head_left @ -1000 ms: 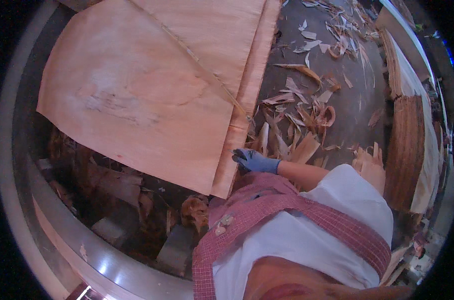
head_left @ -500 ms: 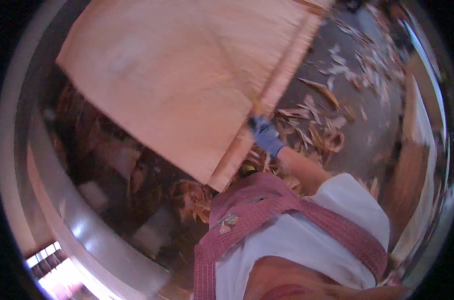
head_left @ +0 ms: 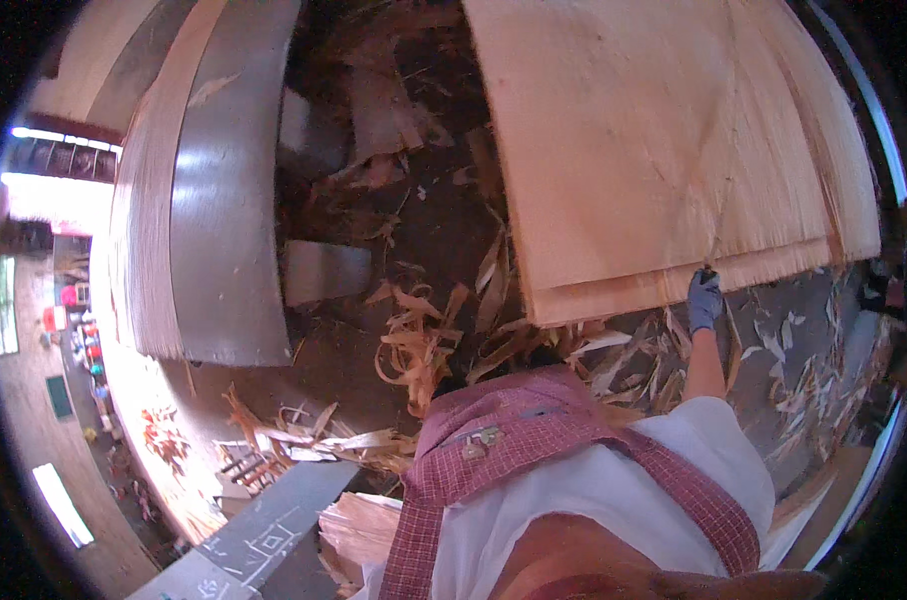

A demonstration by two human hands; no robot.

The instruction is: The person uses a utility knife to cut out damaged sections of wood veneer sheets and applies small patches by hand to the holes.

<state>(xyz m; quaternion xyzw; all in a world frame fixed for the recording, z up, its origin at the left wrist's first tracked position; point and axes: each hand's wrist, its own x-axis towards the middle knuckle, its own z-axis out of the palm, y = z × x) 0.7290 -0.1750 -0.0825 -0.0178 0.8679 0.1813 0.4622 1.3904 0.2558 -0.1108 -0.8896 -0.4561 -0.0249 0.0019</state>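
My right hand (head_left: 706,300), in a blue-grey glove, is at the near edge of a stack of pale wood veneer sheets (head_left: 634,150). Its fingers are closed round the near end of a thin stick (head_left: 721,215), which runs away from me over the top sheet. A lower sheet juts out a little past the top one along the near edge. My left hand is out of view.
Curled veneer scraps (head_left: 414,350) litter the dark floor around the stack. On the left stands another stack with a shiny grey top (head_left: 229,200). A grey beam with chalk marks (head_left: 264,530) lies at the lower left, beside a pale wood bundle (head_left: 362,528).
My view has swung left, so the veneer stack now sits farther right and the grey-topped stack shows more fully. My right hand keeps hold of the stick at the sheet's edge.
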